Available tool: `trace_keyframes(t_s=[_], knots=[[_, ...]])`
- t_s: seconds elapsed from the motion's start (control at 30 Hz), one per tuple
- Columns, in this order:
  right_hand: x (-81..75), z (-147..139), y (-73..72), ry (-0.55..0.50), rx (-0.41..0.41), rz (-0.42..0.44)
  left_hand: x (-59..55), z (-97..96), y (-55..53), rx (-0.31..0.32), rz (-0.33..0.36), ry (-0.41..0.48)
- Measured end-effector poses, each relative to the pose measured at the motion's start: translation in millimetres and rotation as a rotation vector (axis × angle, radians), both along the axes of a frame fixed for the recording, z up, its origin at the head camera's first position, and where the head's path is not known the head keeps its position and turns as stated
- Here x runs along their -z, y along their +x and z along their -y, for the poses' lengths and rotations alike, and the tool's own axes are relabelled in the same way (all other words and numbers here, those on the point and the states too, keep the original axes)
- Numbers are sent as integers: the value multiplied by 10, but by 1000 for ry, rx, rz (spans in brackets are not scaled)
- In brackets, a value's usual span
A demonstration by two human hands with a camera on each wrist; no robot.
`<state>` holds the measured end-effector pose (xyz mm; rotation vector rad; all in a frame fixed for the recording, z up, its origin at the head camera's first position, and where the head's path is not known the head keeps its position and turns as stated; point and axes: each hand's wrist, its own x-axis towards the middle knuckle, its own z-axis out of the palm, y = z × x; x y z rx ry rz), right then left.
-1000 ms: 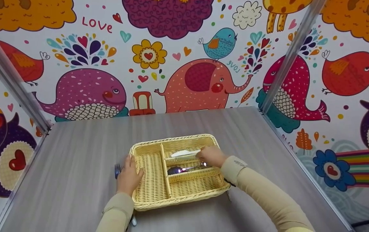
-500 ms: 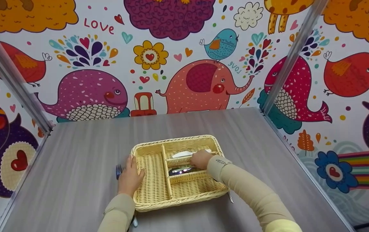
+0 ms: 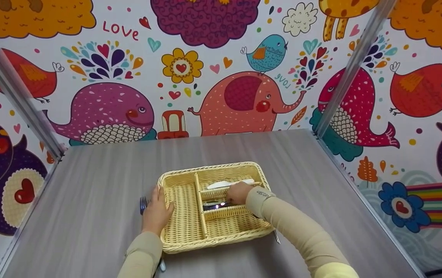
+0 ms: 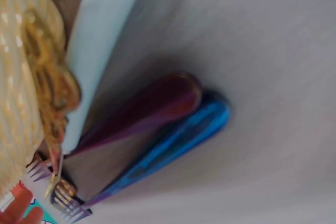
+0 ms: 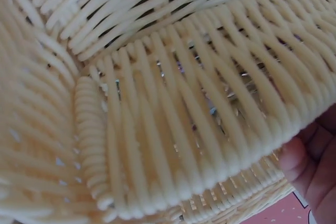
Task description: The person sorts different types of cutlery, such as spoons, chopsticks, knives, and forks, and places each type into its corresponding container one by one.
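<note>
Grey tabletop (image 3: 90, 200) below, left hand (image 3: 155, 213) touches basket (image 3: 190, 246), right hand (image 3: 239, 192) reaches inside.

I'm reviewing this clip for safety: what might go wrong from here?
The left hand rests on one end of the pale-yellow rectangular wicker basket, which might slide and push the blue metal fork beside it.

The right hand is inside a narrow compartment, so lifting the shiny metal cutlery there could snag it on the woven divider.

Beige sleeves (image 3: 294, 222) have greyish cuffs (image 3: 144, 244), the right one bearing small dark lettering (image 3: 264, 193).
</note>
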<state>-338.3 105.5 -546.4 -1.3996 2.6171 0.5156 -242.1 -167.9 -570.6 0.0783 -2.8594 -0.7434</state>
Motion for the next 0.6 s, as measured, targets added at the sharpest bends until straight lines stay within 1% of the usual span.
trace_keyframes(t_s=[0.07,0.1,0.17,0.2,0.27,0.33,0.37,0.43,0.5,0.53,0.57,0.6], knots=[[-33,-17,5,-35,14,32,7,-5,1,-1,-1,2],[-66,-28,11,-69,26,59,9,-7,1,-3,-1,3],[-172,-65,21,-158,58,146,13,-13,2,-4,4,6],[-240,-95,22,-218,76,194,13,-16,2,-4,8,8],[-362,-188,8,-345,116,259,9,-21,1,-4,11,10],[-449,-321,-42,-481,136,289,-2,-24,1,-3,14,12],[-469,-407,-76,-549,162,301,-8,-24,1,-2,15,13],[-481,-597,-145,-667,252,328,-20,-24,2,-3,18,14],[-453,-805,-210,-771,372,382,-29,-19,4,-2,23,14],[-432,-909,-226,-806,459,409,-31,-16,4,-1,24,13],[-404,-1012,-234,-824,540,432,-29,-11,5,0,25,13],[-277,-1159,-283,-858,560,446,-28,-5,5,-1,25,11]])
